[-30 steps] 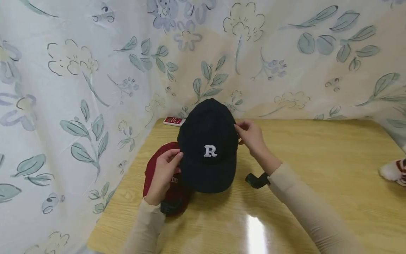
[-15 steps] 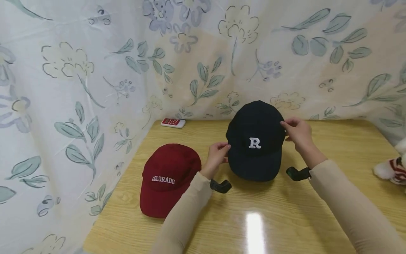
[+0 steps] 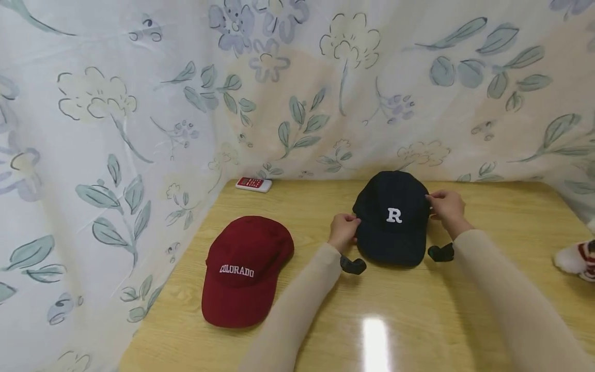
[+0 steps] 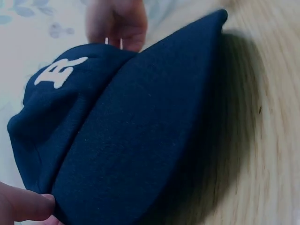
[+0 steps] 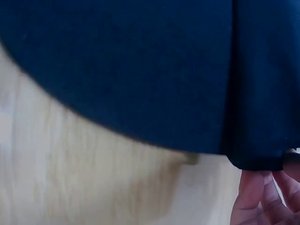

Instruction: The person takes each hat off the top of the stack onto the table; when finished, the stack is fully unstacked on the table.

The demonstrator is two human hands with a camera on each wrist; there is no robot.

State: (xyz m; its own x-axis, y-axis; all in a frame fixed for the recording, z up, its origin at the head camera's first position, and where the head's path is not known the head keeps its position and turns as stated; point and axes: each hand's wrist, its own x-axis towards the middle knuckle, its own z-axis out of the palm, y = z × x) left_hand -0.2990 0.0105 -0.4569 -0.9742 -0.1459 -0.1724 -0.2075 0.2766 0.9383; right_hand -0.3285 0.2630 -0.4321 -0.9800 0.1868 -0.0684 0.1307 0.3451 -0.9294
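NAVY CAP (image 3: 392,237): PINCHED BOTH SIDES

Table (image 3: 418,310): wood-grain, beneath both hands' fingers. Red cap (image 3: 246,274), marked "COLORADO": on table, L of left-hand fingers, well apart, untouched. Navy cap: betw. L & R fingers, brim toward person; contact w/ table can't be confirmed. Est. light, crown soft, brim stiffer, non-slip, not fragile; best hold = side edges nr. brim join, approx. where fingers sit. Right hand (image 3: 448,209): fingers clamped on crown's R edge. Left hand (image 3: 344,230): fingers clamped on L edge nr. brim. Handset (image 3: 253,184): beyond left-hand fingers, far L.
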